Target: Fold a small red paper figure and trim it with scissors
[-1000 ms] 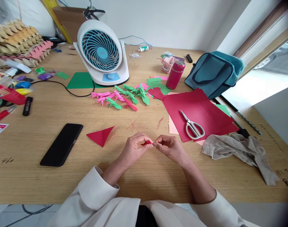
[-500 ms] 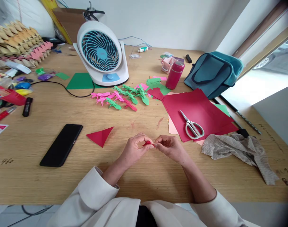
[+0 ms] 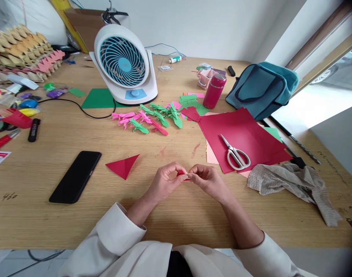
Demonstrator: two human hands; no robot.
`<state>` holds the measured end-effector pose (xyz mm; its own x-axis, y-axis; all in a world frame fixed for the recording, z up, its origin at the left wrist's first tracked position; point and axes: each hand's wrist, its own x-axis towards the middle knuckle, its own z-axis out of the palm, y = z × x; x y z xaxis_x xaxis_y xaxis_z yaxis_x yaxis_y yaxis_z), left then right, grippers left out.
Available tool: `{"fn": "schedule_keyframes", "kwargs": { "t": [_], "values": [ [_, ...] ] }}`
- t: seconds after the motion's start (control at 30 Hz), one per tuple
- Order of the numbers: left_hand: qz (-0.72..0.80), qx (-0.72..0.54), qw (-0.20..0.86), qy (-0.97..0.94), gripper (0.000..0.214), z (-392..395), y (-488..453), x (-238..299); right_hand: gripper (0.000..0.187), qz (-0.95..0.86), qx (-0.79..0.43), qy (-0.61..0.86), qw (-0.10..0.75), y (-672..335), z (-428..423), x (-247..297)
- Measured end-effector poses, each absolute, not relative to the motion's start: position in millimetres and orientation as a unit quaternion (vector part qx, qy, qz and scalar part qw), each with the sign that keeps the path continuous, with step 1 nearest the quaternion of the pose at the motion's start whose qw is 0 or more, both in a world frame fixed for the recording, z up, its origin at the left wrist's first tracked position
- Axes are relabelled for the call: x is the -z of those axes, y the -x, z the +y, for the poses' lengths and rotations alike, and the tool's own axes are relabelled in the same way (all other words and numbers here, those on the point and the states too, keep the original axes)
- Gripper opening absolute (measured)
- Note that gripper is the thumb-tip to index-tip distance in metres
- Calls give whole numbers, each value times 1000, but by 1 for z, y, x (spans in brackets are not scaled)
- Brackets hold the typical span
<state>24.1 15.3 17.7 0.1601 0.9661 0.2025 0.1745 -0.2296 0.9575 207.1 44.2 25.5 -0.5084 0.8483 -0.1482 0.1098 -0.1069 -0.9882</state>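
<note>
Between my fingertips, low over the front of the table, is a small folded piece of red paper (image 3: 181, 173), mostly hidden by the fingers. My left hand (image 3: 168, 179) pinches it from the left. My right hand (image 3: 206, 181) pinches its right end, thumb against forefinger, and the two hands nearly touch. A red paper triangle (image 3: 124, 166) lies on the table to the left of my hands. Beyond them lie several folded green paper figures (image 3: 160, 115) and pink paper figures (image 3: 129, 118), with a red paper figure (image 3: 159, 127) among them.
Scissors (image 3: 236, 154) rest on red paper sheets (image 3: 251, 130) at right, beside a crumpled cloth (image 3: 291, 182). A black phone (image 3: 75, 177) lies at left. Behind stand a white fan (image 3: 124, 65), a red flask (image 3: 214, 91) and a teal bag (image 3: 261, 90).
My fingers have shifted very slightly on the red paper, and a bit more of it shows below the right fingertips. Otherwise nothing has visibly moved.
</note>
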Motion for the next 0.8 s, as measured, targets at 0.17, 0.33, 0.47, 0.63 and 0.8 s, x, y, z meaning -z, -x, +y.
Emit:
{"fn": "schedule_keyframes", "kwargs": {
  "t": [0.17,0.33,0.47,0.63,0.8],
  "values": [
    [456,-479,416,-624,13,15,-24,-16,38,-567,-661,394,294,-206,46,-30],
    [444,-482,409,-635,12,16,-25,-16,39,-581,-640,408,294,-205,46,-27],
    [446,-494,381,-642,13,17,-24,-17,39,-588,-627,413,301,-204,45,-24],
    [455,-490,362,-649,10,16,-24,-18,42,-568,-644,415,301,-204,46,-25],
    [450,-495,331,-666,5,16,-23,-19,42,-554,-670,408,279,-207,46,-27]
  ]
}}
